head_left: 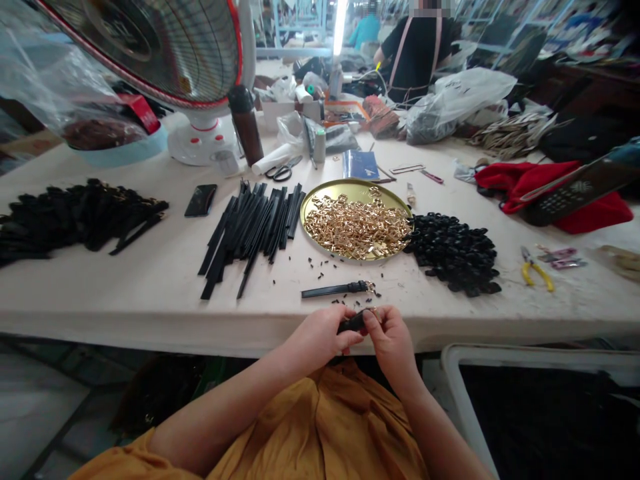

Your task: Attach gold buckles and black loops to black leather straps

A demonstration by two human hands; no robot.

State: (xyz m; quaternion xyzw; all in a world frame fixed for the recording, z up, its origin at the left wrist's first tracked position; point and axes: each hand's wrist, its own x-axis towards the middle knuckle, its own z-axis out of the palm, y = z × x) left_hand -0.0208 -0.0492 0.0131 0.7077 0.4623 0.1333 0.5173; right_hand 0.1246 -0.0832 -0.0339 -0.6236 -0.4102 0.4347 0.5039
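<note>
Between my two hands, at the table's front edge, is a black strap [351, 325] with a bit of gold metal at its right end. My left hand [330, 330] is closed around the strap's left part. My right hand [391, 333] pinches the right end by the gold piece, thumb on top. Just beyond them lies another black strap [333, 290] with a gold buckle [370, 287]. Farther back, a round gold tray [350, 186] holds a heap of gold buckles [355, 227]. Left of it lie several flat black strips [260, 227]; right of it, a pile of small black pieces [453, 253].
A dark heap of straps [70, 217] and a phone [201, 200] lie left. Behind stand a fan [205, 143], a brown bottle [246, 127] and scissors [283, 171]. Yellow-handled pliers [537, 272] and red cloth [550, 187] are right. A white-rimmed bin [453, 387] stands below right.
</note>
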